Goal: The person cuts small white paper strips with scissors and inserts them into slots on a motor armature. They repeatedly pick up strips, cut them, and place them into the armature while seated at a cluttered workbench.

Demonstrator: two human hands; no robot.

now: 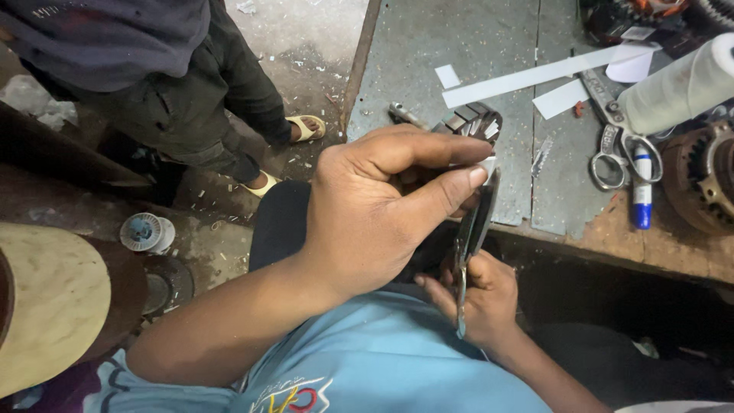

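My left hand reaches in from the lower left. Its thumb and forefinger pinch a small white paper piece against the rim of a slotted metal stator ring. The ring is seen nearly edge-on, and its slotted top shows above my fingers. My right hand grips the ring's lower part from below, close to my light blue shirt. My left hand hides much of the ring.
On the grey bench lie white paper strips, scissors, a blue-and-white marker, a white roll, a short metal tool and another rusty stator. Another person in sandals stands upper left. A wire spool and a wooden stool are on the left.
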